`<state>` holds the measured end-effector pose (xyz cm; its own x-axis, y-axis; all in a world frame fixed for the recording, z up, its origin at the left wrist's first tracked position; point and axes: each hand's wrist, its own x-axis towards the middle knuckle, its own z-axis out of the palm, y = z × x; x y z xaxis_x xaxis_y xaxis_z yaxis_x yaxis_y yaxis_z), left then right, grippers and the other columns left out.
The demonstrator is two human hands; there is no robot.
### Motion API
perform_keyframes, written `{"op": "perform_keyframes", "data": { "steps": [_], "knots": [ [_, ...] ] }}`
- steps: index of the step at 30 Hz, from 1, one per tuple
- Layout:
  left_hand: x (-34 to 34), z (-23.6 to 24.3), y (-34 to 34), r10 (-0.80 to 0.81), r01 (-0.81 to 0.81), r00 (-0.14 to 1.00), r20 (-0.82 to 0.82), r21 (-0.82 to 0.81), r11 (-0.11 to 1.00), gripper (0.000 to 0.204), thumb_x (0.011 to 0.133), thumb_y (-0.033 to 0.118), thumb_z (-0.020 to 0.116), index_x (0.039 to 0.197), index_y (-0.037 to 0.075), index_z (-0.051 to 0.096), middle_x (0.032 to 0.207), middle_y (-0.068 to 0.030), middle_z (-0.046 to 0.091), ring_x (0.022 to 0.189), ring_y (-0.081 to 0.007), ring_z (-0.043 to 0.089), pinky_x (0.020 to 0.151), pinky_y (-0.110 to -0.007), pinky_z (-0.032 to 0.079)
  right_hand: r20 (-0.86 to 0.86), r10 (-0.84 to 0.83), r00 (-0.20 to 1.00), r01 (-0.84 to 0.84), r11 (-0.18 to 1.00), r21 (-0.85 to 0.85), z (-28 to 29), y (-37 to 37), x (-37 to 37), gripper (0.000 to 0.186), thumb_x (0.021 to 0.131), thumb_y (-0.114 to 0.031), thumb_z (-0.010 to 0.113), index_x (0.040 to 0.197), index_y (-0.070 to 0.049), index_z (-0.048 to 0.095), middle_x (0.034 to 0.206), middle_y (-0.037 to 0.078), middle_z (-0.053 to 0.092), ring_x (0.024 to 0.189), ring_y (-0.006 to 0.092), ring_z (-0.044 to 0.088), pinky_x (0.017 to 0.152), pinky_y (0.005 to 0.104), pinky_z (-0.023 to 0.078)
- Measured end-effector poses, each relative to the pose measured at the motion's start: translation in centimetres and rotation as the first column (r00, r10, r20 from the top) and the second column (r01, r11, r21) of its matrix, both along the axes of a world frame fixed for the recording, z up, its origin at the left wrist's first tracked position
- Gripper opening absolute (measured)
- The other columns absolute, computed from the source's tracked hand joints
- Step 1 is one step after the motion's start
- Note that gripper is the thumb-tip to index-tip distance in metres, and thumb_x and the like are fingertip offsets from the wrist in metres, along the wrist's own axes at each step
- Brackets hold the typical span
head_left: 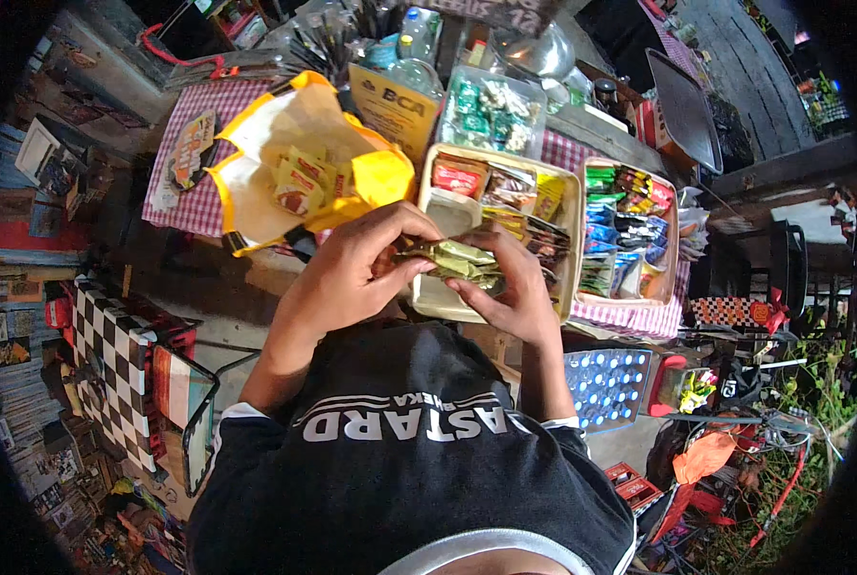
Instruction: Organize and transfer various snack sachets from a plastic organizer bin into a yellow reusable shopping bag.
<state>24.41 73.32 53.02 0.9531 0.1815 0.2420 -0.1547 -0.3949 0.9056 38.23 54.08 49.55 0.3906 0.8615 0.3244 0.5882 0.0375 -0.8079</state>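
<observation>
My left hand (361,268) and my right hand (505,287) both have fingers closed on a small bundle of olive-green sachets (455,259). They hold it over the lower part of a cream compartment tray (569,249), whose upper compartments contain red, brown and yellow packets (462,174); an upper-left compartment partly shows its bare floor. Left of the tray lies an open yellow bag (371,177) with a white lining and yellow packets (294,187) inside. To the right a second tray (666,230) holds several rows of colourful sachets.
Behind are a clear container (493,110) of green and white items, bottles (415,43) and a yellow sign (380,115), on checked cloth (620,322). A checkered table (112,355) stands at left, a metal tray (687,110) at upper right, a blue bottle crate (605,383) at lower right.
</observation>
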Motion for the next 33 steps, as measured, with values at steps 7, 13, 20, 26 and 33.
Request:
{"op": "perform_keyframes", "data": {
  "steps": [7,13,20,26,33],
  "knots": [
    [-3.2,2.9,9.5,0.091,-0.14,0.98,0.176,0.286,0.948,0.024,0.086,0.002,0.073,0.108,0.001,0.062,0.102,-0.0131,0.067,0.097,-0.0331,0.068,0.084,-0.039,0.052,0.195,0.078,0.978,-0.054,0.991,-0.125,3.7,9.5,-1.6,0.05,0.086,-0.019,0.078,0.128,-0.002,0.057,0.118,0.018,0.062,0.11,0.0369,0.062,0.092,0.0423,0.051],
    [-4.6,2.1,16.6,0.074,0.053,0.977,-0.2,0.564,0.824,0.023,0.089,0.009,0.068,0.109,0.002,0.061,0.104,-0.0169,0.066,0.101,-0.0377,0.065,0.086,-0.045,0.051,0.401,0.127,0.907,-0.058,0.982,-0.181,2.8,14.5,-2.4,0.048,0.087,-0.017,0.074,0.131,-0.008,0.059,0.119,0.014,0.064,0.107,0.036,0.063,0.088,0.0437,0.054],
    [-2.6,1.3,20.1,-0.09,0.338,0.917,-0.388,0.639,0.691,0.032,0.089,0.014,0.069,0.115,0.0,0.058,0.109,-0.0193,0.066,0.104,-0.0393,0.063,0.089,-0.048,0.05,0.419,0.006,0.908,0.086,0.976,-0.2,3.2,15.3,-4.1,0.052,0.083,-0.015,0.075,0.131,-0.008,0.059,0.121,0.014,0.063,0.111,0.0352,0.062,0.089,0.0433,0.052],
    [-1.9,1.4,20.4,-0.249,0.359,0.932,-0.263,0.573,0.737,0.038,0.09,0.02,0.07,0.119,-0.001,0.058,0.113,-0.0196,0.066,0.106,-0.0402,0.063,0.092,-0.047,0.05,0.265,-0.14,0.954,0.2,0.956,-0.214,3.7,14.4,-5.9,0.05,0.085,-0.005,0.07,0.133,-0.006,0.058,0.123,0.016,0.062,0.114,0.0382,0.06,0.096,0.0448,0.051],
    [-1.7,2.9,18.1,-0.37,0.439,0.899,-0.237,0.488,0.755,0.034,0.09,0.021,0.071,0.114,0.0,0.061,0.109,-0.0185,0.067,0.105,-0.0394,0.064,0.092,-0.045,0.05,0.193,-0.24,0.951,0.273,0.947,-0.168,3.9,12.0,-6.4,0.043,0.088,-0.013,0.072,0.128,-0.008,0.059,0.12,0.015,0.061,0.112,0.0381,0.06,0.094,0.0451,0.051]
  ]
}}
